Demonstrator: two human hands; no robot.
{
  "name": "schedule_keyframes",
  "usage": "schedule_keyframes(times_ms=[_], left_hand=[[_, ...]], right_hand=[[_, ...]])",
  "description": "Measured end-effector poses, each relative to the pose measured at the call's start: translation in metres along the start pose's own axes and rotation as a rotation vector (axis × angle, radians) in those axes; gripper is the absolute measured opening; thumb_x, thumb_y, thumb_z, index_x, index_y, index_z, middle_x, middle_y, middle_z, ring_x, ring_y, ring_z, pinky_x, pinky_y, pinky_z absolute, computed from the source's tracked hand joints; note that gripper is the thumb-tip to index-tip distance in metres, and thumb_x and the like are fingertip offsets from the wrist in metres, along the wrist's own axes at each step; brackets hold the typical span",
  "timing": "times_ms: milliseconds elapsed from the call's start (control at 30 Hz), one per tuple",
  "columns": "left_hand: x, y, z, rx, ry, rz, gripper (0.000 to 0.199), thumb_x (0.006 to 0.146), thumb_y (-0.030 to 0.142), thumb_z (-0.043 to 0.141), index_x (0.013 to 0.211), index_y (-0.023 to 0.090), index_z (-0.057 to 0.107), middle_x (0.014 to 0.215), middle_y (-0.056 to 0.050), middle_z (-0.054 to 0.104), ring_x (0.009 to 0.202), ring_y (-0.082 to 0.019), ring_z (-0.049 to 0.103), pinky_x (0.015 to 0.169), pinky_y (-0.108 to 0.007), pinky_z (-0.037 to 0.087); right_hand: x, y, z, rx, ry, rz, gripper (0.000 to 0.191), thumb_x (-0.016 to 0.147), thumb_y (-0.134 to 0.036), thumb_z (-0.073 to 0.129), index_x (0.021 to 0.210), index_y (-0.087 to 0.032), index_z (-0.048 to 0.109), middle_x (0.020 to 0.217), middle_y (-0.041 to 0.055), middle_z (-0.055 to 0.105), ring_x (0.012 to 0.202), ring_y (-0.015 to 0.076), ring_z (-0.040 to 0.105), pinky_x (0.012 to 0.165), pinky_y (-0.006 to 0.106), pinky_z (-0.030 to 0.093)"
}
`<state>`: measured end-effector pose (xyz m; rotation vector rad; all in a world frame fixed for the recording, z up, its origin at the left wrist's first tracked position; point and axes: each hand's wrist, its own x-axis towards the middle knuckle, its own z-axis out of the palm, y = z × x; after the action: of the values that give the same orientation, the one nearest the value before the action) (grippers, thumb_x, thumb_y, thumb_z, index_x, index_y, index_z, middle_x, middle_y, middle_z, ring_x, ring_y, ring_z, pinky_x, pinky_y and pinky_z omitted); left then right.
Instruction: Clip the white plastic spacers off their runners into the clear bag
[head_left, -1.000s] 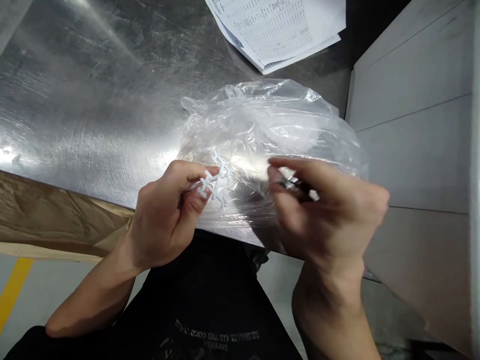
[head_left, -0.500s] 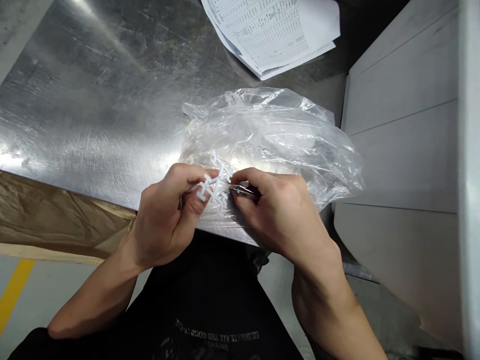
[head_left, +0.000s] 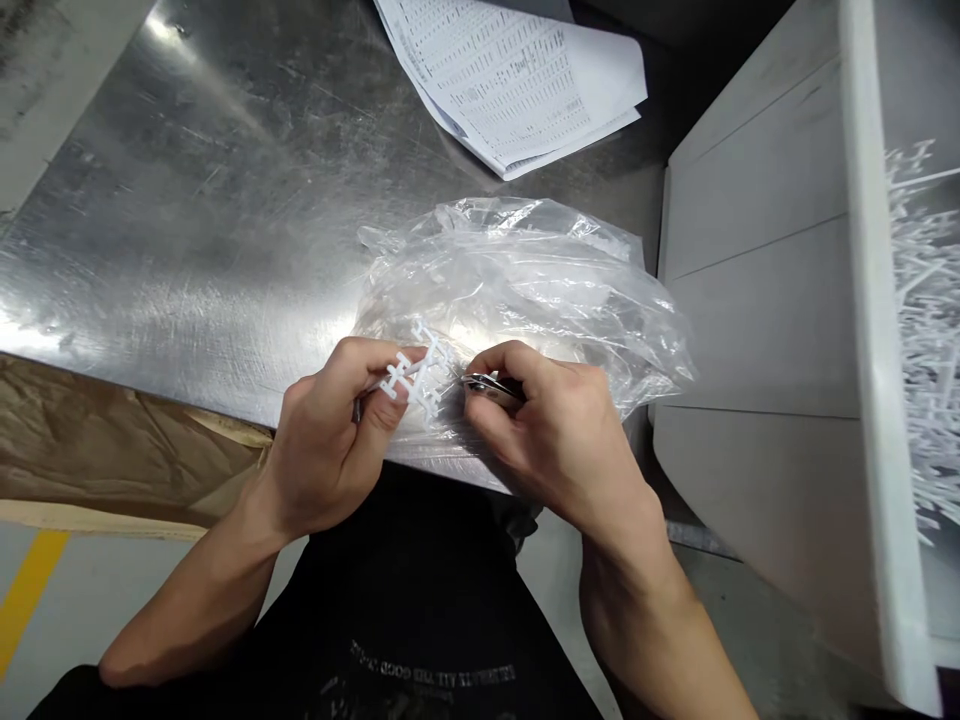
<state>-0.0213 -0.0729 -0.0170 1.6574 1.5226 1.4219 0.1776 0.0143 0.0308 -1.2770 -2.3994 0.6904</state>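
My left hand (head_left: pixel 330 430) pinches a branched white plastic sprue (head_left: pixel 420 375) between thumb and forefinger, its short arms sticking out to the right. My right hand (head_left: pixel 562 430) is closed around small metal nippers (head_left: pixel 491 388); their shiny tip points left and most of the handle is hidden in the palm. A narrow gap separates the tip from the sprue. Under and beyond both hands lies a crumpled clear plastic bag (head_left: pixel 525 280), whose contents I cannot make out.
The bag rests on a scratched metal table (head_left: pixel 225 200). Printed sheets (head_left: pixel 517 85) lie at the back. A tall white bin (head_left: pixel 765 250) stands on the right, with many white sprue pieces (head_left: pixel 930 330) inside. Brown paper lining (head_left: pixel 112 430) shows below the table's left front edge.
The nippers have drawn slightly apart from the sprue, which sits a little further left. My view has shifted right, so the inside of the white bin now shows.
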Motion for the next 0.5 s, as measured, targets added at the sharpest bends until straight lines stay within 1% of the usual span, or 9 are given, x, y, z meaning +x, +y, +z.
schedule_keyframes(times_ms=[100, 167, 233, 333, 367, 400, 467, 500], left_hand=[[0.0008, -0.0001, 0.0003, 0.010, 0.005, 0.014, 0.023, 0.111, 0.017, 0.066, 0.132, 0.027, 0.067, 0.076, 0.007, 0.062, 0.054, -0.006, 0.052, 0.050, -0.021, 0.046], [0.0018, -0.0004, 0.0007, 0.016, 0.003, 0.026, 0.021, 0.111, 0.017, 0.065, 0.130, 0.026, 0.067, 0.075, 0.007, 0.061, 0.055, -0.006, 0.053, 0.050, -0.021, 0.045], [0.0027, -0.0007, 0.0011, 0.018, 0.005, 0.037, 0.021, 0.111, 0.016, 0.065, 0.129, 0.026, 0.067, 0.077, 0.006, 0.062, 0.056, -0.006, 0.055, 0.049, -0.021, 0.044], [0.0029, -0.0010, 0.0014, 0.013, 0.008, 0.031, 0.022, 0.110, 0.016, 0.065, 0.129, 0.026, 0.067, 0.082, 0.005, 0.066, 0.057, -0.006, 0.055, 0.049, -0.022, 0.043], [0.0025, -0.0009, 0.0013, 0.011, 0.009, 0.028, 0.022, 0.110, 0.016, 0.066, 0.130, 0.026, 0.067, 0.084, 0.004, 0.067, 0.057, -0.006, 0.056, 0.049, -0.022, 0.044], [0.0021, -0.0009, 0.0011, 0.009, 0.008, 0.027, 0.022, 0.110, 0.016, 0.066, 0.130, 0.026, 0.067, 0.085, 0.004, 0.067, 0.058, -0.006, 0.056, 0.049, -0.022, 0.044], [0.0009, -0.0007, 0.0003, 0.009, 0.008, 0.021, 0.022, 0.110, 0.017, 0.066, 0.130, 0.027, 0.068, 0.085, 0.004, 0.066, 0.058, -0.006, 0.056, 0.051, -0.022, 0.045], [0.0002, -0.0007, -0.0001, 0.009, 0.010, 0.015, 0.022, 0.110, 0.017, 0.067, 0.130, 0.027, 0.068, 0.085, 0.004, 0.066, 0.058, -0.006, 0.055, 0.051, -0.022, 0.046]], right_hand=[[-0.0010, 0.0027, -0.0032, 0.136, 0.064, 0.043, 0.019, 0.085, -0.016, 0.061, 0.090, -0.018, 0.079, 0.056, -0.0042, 0.065, 0.048, 0.0121, 0.055, 0.055, 0.026, 0.044], [-0.0021, 0.0048, -0.0045, 0.167, 0.115, 0.056, 0.019, 0.084, -0.016, 0.063, 0.089, -0.018, 0.081, 0.059, -0.0034, 0.068, 0.048, 0.0122, 0.056, 0.054, 0.026, 0.046], [-0.0037, 0.0066, -0.0055, 0.134, 0.175, 0.055, 0.019, 0.084, -0.016, 0.064, 0.089, -0.019, 0.082, 0.059, -0.0034, 0.069, 0.047, 0.0126, 0.055, 0.054, 0.027, 0.049], [-0.0059, 0.0087, -0.0064, 0.055, 0.264, 0.053, 0.020, 0.085, -0.012, 0.066, 0.092, -0.021, 0.084, 0.062, -0.0025, 0.073, 0.049, 0.0152, 0.060, 0.059, 0.031, 0.054], [-0.0061, 0.0092, -0.0059, 0.050, 0.259, 0.022, 0.021, 0.086, -0.011, 0.067, 0.093, -0.021, 0.084, 0.066, -0.0011, 0.076, 0.052, 0.0161, 0.064, 0.061, 0.032, 0.055], [-0.0058, 0.0096, -0.0048, 0.056, 0.224, -0.029, 0.021, 0.087, -0.010, 0.068, 0.095, -0.020, 0.085, 0.071, 0.0007, 0.080, 0.056, 0.0169, 0.067, 0.062, 0.031, 0.055], [-0.0039, 0.0095, -0.0007, 0.046, 0.094, -0.153, 0.022, 0.090, -0.009, 0.067, 0.097, -0.019, 0.085, 0.080, 0.0037, 0.084, 0.063, 0.0177, 0.072, 0.063, 0.030, 0.053], [-0.0025, 0.0089, 0.0018, 0.017, 0.030, -0.204, 0.022, 0.091, -0.008, 0.066, 0.097, -0.018, 0.085, 0.080, 0.0045, 0.084, 0.064, 0.0179, 0.073, 0.063, 0.030, 0.051]])
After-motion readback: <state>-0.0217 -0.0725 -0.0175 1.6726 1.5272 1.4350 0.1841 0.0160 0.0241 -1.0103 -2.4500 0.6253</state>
